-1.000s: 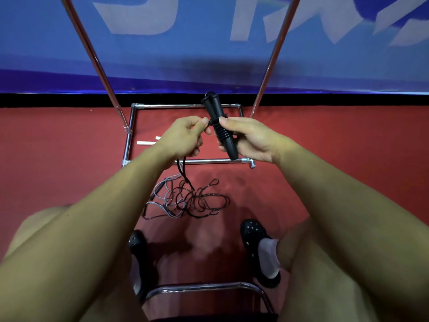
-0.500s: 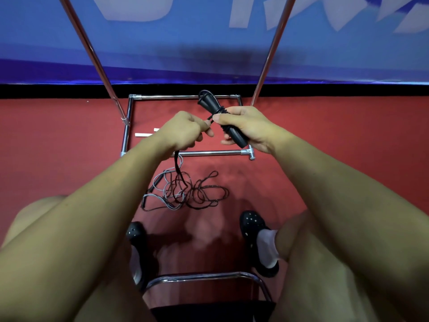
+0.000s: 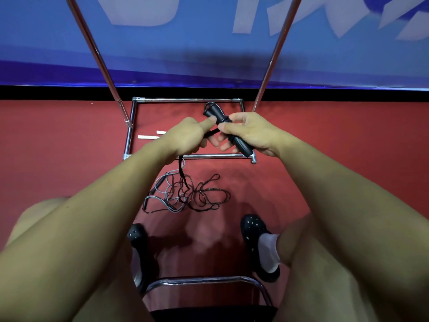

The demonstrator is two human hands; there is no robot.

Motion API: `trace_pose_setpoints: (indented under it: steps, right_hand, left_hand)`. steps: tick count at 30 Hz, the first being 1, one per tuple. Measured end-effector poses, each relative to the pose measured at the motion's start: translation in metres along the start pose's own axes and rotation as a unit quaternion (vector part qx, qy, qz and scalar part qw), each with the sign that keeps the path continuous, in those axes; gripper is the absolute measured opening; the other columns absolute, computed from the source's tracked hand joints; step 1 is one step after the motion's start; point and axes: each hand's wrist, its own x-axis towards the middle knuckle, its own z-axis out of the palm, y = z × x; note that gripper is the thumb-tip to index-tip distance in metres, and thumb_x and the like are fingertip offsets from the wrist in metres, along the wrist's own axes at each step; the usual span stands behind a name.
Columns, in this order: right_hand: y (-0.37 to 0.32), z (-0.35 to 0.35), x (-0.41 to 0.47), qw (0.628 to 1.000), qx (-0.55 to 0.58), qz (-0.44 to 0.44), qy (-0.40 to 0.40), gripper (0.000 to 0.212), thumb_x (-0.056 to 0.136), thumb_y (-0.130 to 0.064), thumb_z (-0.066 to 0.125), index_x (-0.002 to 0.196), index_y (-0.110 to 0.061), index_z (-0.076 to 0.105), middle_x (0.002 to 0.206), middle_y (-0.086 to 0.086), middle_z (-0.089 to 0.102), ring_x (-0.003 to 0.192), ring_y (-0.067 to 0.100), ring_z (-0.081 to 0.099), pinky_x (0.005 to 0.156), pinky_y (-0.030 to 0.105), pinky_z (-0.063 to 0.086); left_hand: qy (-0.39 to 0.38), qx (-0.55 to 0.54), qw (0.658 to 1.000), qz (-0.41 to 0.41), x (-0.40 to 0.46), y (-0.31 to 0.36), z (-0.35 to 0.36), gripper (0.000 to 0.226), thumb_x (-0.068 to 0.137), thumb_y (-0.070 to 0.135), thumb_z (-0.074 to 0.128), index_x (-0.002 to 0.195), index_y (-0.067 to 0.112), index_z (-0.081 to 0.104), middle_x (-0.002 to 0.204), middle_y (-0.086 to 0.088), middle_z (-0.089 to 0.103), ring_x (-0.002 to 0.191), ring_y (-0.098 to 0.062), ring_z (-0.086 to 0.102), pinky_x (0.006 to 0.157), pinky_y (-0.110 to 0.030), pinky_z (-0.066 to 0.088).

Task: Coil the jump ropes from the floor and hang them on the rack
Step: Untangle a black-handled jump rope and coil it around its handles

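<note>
**Both hands work a black rope around its handles**

The right hand (image 3: 251,133) has thumb and fingers curled around the black handles (image 3: 228,129), which tilt from upper left to lower right above the rack's base frame (image 3: 185,156). The left hand (image 3: 185,138) pinches the black cord (image 3: 210,134) close beside the handles; the cord drops from that fist to a loose tangle of jump ropes (image 3: 185,196), black and grey, on the red floor (image 3: 58,147). Chrome uprights (image 3: 97,59) rise before a blue wall. Two black shoes (image 3: 253,228) flank a chair's edge.
</note>
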Motion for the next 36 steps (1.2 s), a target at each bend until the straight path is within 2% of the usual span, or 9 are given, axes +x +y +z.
trace_pose_setpoints:
  steps: [4, 9, 12, 16, 21, 24, 26, 30, 36]
  right_hand:
    - [0.000, 0.000, -0.001, 0.999, -0.037, -0.028, 0.010, 0.038, 0.081, -0.019, 0.087, 0.112, -0.008, 0.070, 0.097, 0.011, 0.078, 0.086, 0.024, 0.076, 0.082, 0.035, 0.063]
    - [0.001, 0.005, 0.001, 0.992, -0.115, -0.034, 0.040, 0.047, 0.072, -0.028, 0.093, 0.107, -0.009, 0.069, 0.091, 0.008, 0.075, 0.076, 0.014, 0.070, 0.084, 0.040, 0.060]
    - [0.002, 0.007, -0.001, 1.000, -0.020, -0.008, -0.008, 0.034, 0.081, -0.020, 0.087, 0.107, -0.005, 0.072, 0.087, 0.009, 0.065, 0.075, 0.015, 0.065, 0.085, 0.048, 0.063]
    - [0.000, 0.009, -0.006, 0.993, 0.071, 0.017, -0.093, 0.014, 0.093, -0.008, 0.072, 0.105, -0.012, 0.067, 0.100, 0.006, 0.073, 0.096, 0.025, 0.075, 0.084, 0.040, 0.062]
    - [-0.003, 0.006, -0.007, 0.997, -0.038, -0.024, -0.055, 0.025, 0.090, -0.020, 0.078, 0.109, -0.009, 0.065, 0.096, 0.008, 0.075, 0.075, 0.021, 0.069, 0.067, 0.033, 0.058]
    - [-0.005, 0.011, -0.005, 0.999, 0.004, -0.017, -0.038, 0.036, 0.104, -0.039, 0.055, 0.108, -0.005, 0.066, 0.090, 0.012, 0.073, 0.073, 0.023, 0.064, 0.066, 0.035, 0.057]
    - [-0.005, 0.012, -0.004, 1.000, 0.020, -0.016, -0.009, 0.036, 0.110, -0.037, 0.040, 0.108, -0.010, 0.065, 0.090, 0.016, 0.073, 0.074, 0.028, 0.065, 0.066, 0.035, 0.056]
    - [-0.001, 0.010, -0.001, 0.998, -0.008, -0.054, 0.025, 0.031, 0.110, -0.030, 0.042, 0.127, -0.012, 0.061, 0.093, 0.011, 0.071, 0.077, 0.022, 0.064, 0.070, 0.029, 0.053]
    - [0.001, 0.011, 0.004, 0.995, -0.018, -0.069, 0.073, 0.028, 0.104, -0.028, 0.059, 0.097, -0.004, 0.071, 0.079, 0.003, 0.062, 0.075, 0.017, 0.054, 0.078, 0.035, 0.048]
  left_hand:
    - [0.040, 0.006, 0.999, -0.013, -0.001, 0.003, 0.001, 0.070, 0.099, 0.068, 0.041, 0.070, 0.009, 0.066, 0.052, 0.005, 0.046, 0.039, -0.011, 0.033, 0.044, -0.025, 0.027]
    - [0.033, 0.014, 0.999, -0.008, -0.001, 0.001, 0.002, 0.060, 0.097, 0.064, 0.050, 0.061, 0.016, 0.050, 0.048, 0.005, 0.037, 0.040, -0.014, 0.024, 0.045, -0.027, 0.021]
    - [0.023, -0.032, 0.999, 0.021, -0.002, 0.003, 0.001, 0.060, 0.097, 0.062, 0.053, 0.054, 0.021, 0.042, 0.047, 0.006, 0.033, 0.045, -0.015, 0.021, 0.046, -0.028, 0.018]
    - [0.013, -0.044, 0.997, 0.059, -0.005, 0.004, 0.000, 0.059, 0.100, 0.055, 0.053, 0.054, 0.019, 0.049, 0.043, 0.008, 0.037, 0.044, -0.013, 0.022, 0.043, -0.025, 0.021]
    - [-0.020, -0.067, 0.996, 0.056, -0.005, 0.001, 0.001, 0.054, 0.102, 0.052, 0.051, 0.065, 0.015, 0.063, 0.051, 0.006, 0.039, 0.044, -0.012, 0.027, 0.045, -0.023, 0.024]
    - [-0.031, -0.062, 0.997, 0.031, -0.003, -0.001, 0.000, 0.060, 0.101, 0.059, 0.048, 0.073, 0.009, 0.067, 0.051, 0.001, 0.040, 0.042, -0.014, 0.038, 0.046, -0.022, 0.035]
    - [-0.027, -0.052, 0.998, -0.002, -0.003, -0.002, -0.001, 0.067, 0.098, 0.065, 0.046, 0.074, 0.006, 0.067, 0.046, 0.001, 0.038, 0.043, -0.017, 0.047, 0.052, -0.025, 0.043]
    - [-0.015, -0.072, 0.997, -0.039, -0.001, -0.003, 0.001, 0.069, 0.094, 0.072, 0.046, 0.078, 0.007, 0.063, 0.046, 0.004, 0.033, 0.040, -0.015, 0.032, 0.047, -0.024, 0.030]
    - [0.011, -0.105, 0.994, -0.032, 0.000, -0.001, 0.002, 0.030, 0.103, 0.037, 0.058, 0.103, 0.008, 0.068, 0.067, 0.001, 0.052, 0.040, -0.008, 0.033, 0.044, -0.021, 0.026]
